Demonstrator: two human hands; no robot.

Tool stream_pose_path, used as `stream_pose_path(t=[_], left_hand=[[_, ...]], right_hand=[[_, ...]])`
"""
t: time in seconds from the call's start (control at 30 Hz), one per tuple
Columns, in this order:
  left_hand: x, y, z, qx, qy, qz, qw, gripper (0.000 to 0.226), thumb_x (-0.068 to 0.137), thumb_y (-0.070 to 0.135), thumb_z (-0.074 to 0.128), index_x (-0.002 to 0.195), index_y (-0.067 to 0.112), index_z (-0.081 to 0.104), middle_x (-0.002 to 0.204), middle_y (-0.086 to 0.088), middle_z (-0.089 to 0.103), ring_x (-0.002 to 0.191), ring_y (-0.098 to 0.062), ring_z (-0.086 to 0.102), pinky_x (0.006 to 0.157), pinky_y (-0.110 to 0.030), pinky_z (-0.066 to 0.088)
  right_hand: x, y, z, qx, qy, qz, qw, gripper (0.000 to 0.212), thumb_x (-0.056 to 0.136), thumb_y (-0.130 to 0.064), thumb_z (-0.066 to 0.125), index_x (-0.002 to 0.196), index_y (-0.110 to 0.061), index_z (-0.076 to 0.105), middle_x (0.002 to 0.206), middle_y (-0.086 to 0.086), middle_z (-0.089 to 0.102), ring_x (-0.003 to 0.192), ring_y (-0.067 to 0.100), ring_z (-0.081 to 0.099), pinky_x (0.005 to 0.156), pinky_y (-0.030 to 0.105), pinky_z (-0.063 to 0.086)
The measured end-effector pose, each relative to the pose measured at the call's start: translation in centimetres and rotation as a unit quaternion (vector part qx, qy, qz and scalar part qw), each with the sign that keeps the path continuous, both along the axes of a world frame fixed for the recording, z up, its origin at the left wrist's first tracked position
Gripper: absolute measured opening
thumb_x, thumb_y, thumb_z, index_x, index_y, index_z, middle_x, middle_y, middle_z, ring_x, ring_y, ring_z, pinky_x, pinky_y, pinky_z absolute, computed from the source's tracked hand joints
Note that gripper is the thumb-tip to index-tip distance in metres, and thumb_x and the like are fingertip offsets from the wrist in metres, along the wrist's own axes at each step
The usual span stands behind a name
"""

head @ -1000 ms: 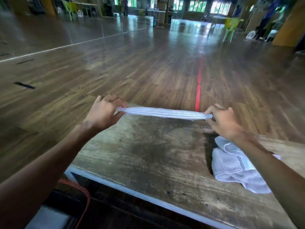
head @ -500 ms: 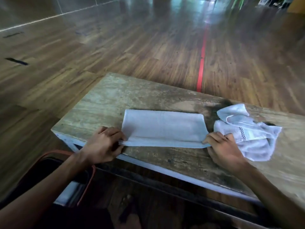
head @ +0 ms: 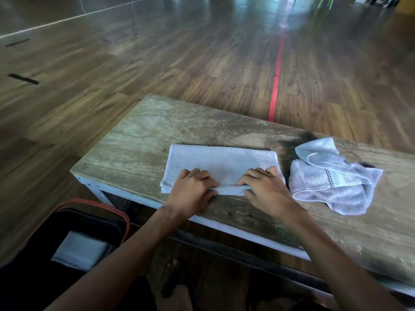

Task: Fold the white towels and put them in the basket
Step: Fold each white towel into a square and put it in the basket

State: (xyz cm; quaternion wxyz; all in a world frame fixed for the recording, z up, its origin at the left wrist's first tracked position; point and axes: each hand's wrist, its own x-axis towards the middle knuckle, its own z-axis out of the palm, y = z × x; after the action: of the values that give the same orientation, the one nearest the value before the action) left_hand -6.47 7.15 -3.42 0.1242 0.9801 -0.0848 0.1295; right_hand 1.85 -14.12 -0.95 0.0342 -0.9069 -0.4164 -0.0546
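A white towel point(head: 222, 161) lies flat, folded into a long strip, on the worn wooden table point(head: 139, 140). My left hand point(head: 192, 189) and my right hand point(head: 265, 187) sit close together on its near edge, fingers on top and thumbs under the hem, pinching the edge. A second white towel point(head: 330, 178) with a checked band lies crumpled to the right, just beside my right hand. A dark basket point(head: 74, 223) with an orange rim stands on the floor at lower left, and a folded white towel point(head: 80, 250) lies inside it.
The table's near edge has a pale painted frame point(head: 224, 223). Polished wooden floor point(head: 157, 63) with a red line point(head: 275, 86) stretches beyond the table. Bare feet point(head: 177, 286) show under the table.
The towel went from stretched in the air to lying on the table. Both hands then slid inward from the strip's ends to the middle of its near edge.
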Motion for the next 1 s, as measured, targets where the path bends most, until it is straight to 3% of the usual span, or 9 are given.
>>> stream_pose_path(t=[0.13, 0.23, 0.37, 0.53, 0.67, 0.77, 0.87, 0.93, 1.0], left_hand=[[-0.7, 1.1, 0.3, 0.017, -0.015, -0.023, 0.999, 0.027, 0.087, 0.037, 0.046, 0.089, 0.026, 0.071, 0.084, 0.008, 0.064, 0.077, -0.019, 0.060, 0.070, -0.033, 0.046], [-1.8, 3.0, 0.4, 0.023, -0.018, -0.020, 0.999, 0.030, 0.088, 0.040, 0.047, 0.089, 0.025, 0.072, 0.085, 0.007, 0.065, 0.078, -0.019, 0.061, 0.071, -0.033, 0.047], [-3.3, 6.1, 0.1, 0.024, -0.020, 0.013, 0.999, 0.032, 0.087, 0.043, 0.049, 0.091, 0.022, 0.073, 0.089, 0.006, 0.065, 0.081, -0.021, 0.061, 0.070, -0.031, 0.045], [-4.5, 7.8, 0.1, 0.017, -0.011, 0.019, 1.000, 0.029, 0.088, 0.038, 0.052, 0.094, 0.018, 0.072, 0.092, 0.003, 0.066, 0.084, -0.024, 0.060, 0.069, -0.038, 0.049], [-4.7, 6.6, 1.1, 0.030, -0.015, 0.055, 0.998, 0.031, 0.088, 0.045, 0.050, 0.089, 0.021, 0.071, 0.092, 0.006, 0.067, 0.087, -0.021, 0.061, 0.077, -0.035, 0.043], [-3.6, 3.2, 1.6, 0.014, -0.026, 0.017, 0.999, 0.036, 0.090, 0.037, 0.044, 0.106, 0.016, 0.069, 0.108, 0.000, 0.068, 0.103, -0.022, 0.063, 0.090, -0.035, 0.039], [-2.2, -0.5, 0.7, 0.027, 0.052, -0.019, 0.998, 0.058, 0.095, 0.041, 0.025, 0.141, 0.009, 0.043, 0.146, -0.008, 0.043, 0.138, -0.021, 0.037, 0.113, -0.039, 0.026], [-2.3, -1.1, -0.5, 0.042, 0.097, 0.002, 0.994, 0.069, 0.096, 0.050, 0.005, 0.150, 0.010, 0.022, 0.157, -0.008, 0.020, 0.146, -0.019, 0.013, 0.119, -0.043, 0.014], [-3.0, 0.1, -1.3, 0.054, 0.099, 0.027, 0.993, 0.073, 0.094, 0.053, -0.006, 0.151, 0.011, 0.014, 0.158, -0.007, 0.010, 0.147, -0.020, 0.003, 0.120, -0.041, 0.008]], right_hand=[[0.6, -1.8, 0.4, -0.025, 0.005, -0.012, 1.000, 0.015, 0.087, -0.020, 0.061, 0.100, -0.024, 0.067, 0.101, -0.007, 0.064, 0.096, 0.018, 0.059, 0.085, 0.032, 0.021], [1.2, -3.6, 0.6, -0.003, -0.041, -0.008, 0.999, 0.009, 0.079, -0.023, 0.061, 0.083, -0.023, 0.070, 0.082, -0.006, 0.066, 0.077, 0.020, 0.065, 0.075, 0.034, 0.024], [1.8, -6.6, 0.2, -0.008, -0.134, 0.017, 0.991, 0.026, 0.088, -0.026, 0.045, 0.081, -0.018, 0.069, 0.074, -0.001, 0.061, 0.067, 0.025, 0.058, 0.068, 0.035, 0.026], [1.2, -8.0, -0.4, 0.017, -0.181, 0.019, 0.983, 0.016, 0.084, -0.008, 0.055, 0.088, -0.013, 0.070, 0.081, 0.000, 0.063, 0.073, 0.023, 0.055, 0.067, 0.035, 0.026], [0.4, -7.8, 0.2, -0.005, -0.106, -0.027, 0.994, 0.037, 0.076, -0.026, 0.037, 0.089, -0.020, 0.071, 0.090, -0.004, 0.062, 0.089, 0.014, 0.045, 0.074, 0.034, 0.024], [-1.2, -4.3, 0.7, 0.002, -0.059, -0.075, 0.995, 0.050, 0.083, -0.036, 0.031, 0.115, -0.017, 0.065, 0.115, 0.004, 0.063, 0.109, 0.018, 0.051, 0.092, 0.037, 0.031], [-3.3, 0.0, -1.1, -0.034, 0.034, -0.050, 0.998, 0.073, 0.093, -0.056, 0.004, 0.150, -0.012, 0.019, 0.157, 0.007, 0.010, 0.146, 0.021, 0.014, 0.119, 0.043, 0.010], [-4.2, 0.6, -2.5, -0.067, 0.066, -0.047, 0.994, 0.088, 0.079, -0.069, -0.021, 0.148, -0.015, -0.010, 0.154, 0.002, -0.018, 0.145, 0.018, -0.016, 0.118, 0.035, -0.011], [-3.9, -0.7, -3.1, -0.087, 0.051, -0.071, 0.992, 0.091, 0.076, -0.072, -0.024, 0.147, -0.015, -0.019, 0.154, 0.006, -0.027, 0.143, 0.019, -0.025, 0.117, 0.034, -0.015]])
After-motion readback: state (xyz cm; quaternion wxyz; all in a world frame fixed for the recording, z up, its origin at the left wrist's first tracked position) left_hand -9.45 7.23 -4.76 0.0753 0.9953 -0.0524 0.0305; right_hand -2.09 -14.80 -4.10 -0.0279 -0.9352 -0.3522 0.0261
